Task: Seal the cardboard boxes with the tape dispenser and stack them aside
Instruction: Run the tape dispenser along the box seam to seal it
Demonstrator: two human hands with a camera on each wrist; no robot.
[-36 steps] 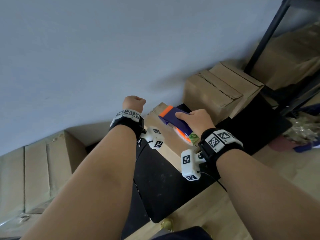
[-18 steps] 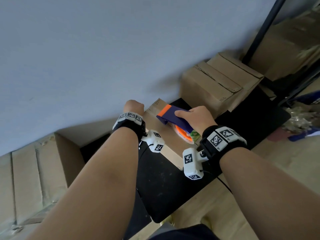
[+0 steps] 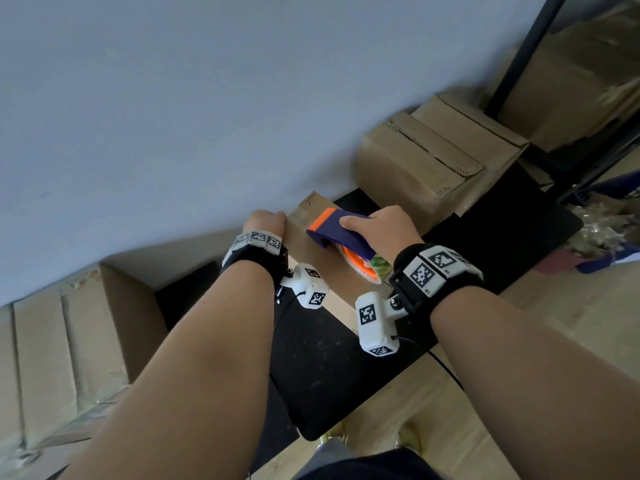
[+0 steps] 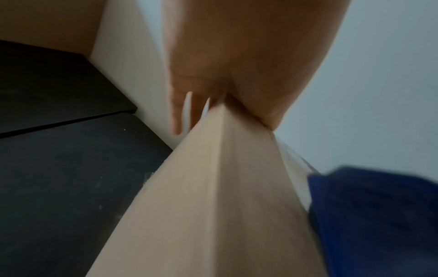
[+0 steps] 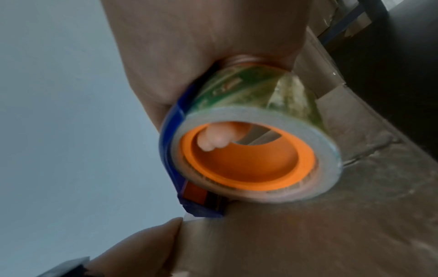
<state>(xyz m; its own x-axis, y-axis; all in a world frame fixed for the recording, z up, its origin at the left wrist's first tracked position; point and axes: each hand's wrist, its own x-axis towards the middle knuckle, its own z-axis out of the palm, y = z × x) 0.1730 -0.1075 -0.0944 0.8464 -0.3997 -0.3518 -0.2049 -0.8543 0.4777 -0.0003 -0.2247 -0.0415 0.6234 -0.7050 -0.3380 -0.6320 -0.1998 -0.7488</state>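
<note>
A small cardboard box (image 3: 299, 249) lies on a black mat against the wall, with clear tape at its far corner. My left hand (image 3: 265, 221) holds its left far edge. In the left wrist view that hand (image 4: 237, 56) straddles the box (image 4: 213, 196) corner, its fingers (image 4: 176, 112) running down the side. My right hand (image 3: 384, 230) grips a blue and orange tape dispenser (image 3: 341, 233) that rests on the box top. The right wrist view shows the tape roll (image 5: 249, 120) with its orange core, pressed to the cardboard (image 5: 331, 215).
Sealed cardboard boxes (image 3: 433, 161) are stacked at the back right beside a black shelf frame (image 3: 519, 53). More cardboard boxes (image 3: 52, 341) lie at the left. The black mat (image 3: 329, 375) sits on a wooden floor, and the grey wall (image 3: 207, 98) is close behind.
My left hand has come in from the left and now sits against the box's edge. The right hand keeps the dispenser on the box top, barely shifted.
</note>
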